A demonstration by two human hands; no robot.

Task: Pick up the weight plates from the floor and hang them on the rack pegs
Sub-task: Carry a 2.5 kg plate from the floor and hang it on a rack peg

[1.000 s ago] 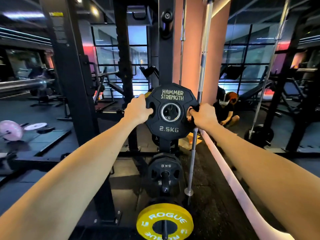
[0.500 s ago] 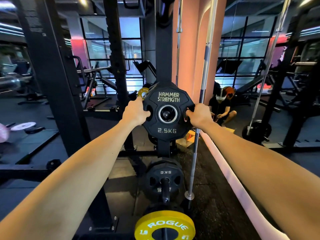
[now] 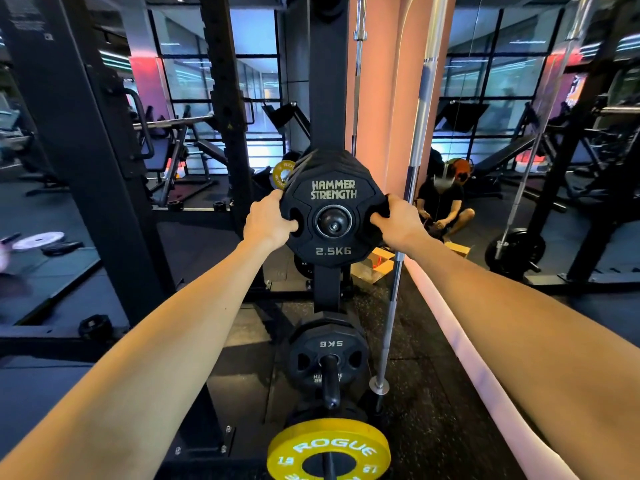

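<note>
Both arms reach straight out to a black 2.5 kg plate (image 3: 333,216) marked HAMMER STRENGTH, held upright against the black rack upright (image 3: 328,81). The left hand (image 3: 266,221) is closed on the plate's left edge, thumb hooked into the left grip slot; the right hand (image 3: 398,223) is closed on the right edge in the same way. The upper peg (image 3: 333,222) shows through the plate's centre hole, its round end cap filling the bore, and more black plates are stacked behind it on that peg. Below on the same upright, a 5 kg plate (image 3: 327,355) hangs on a lower peg with its lettering upside down, and a yellow plate (image 3: 329,448) marked ROGUE sits lower still at the bottom edge of view. A steel barbell (image 3: 414,188) stands near-vertical just right of the rack, its end on the floor (image 3: 433,393).
</note>
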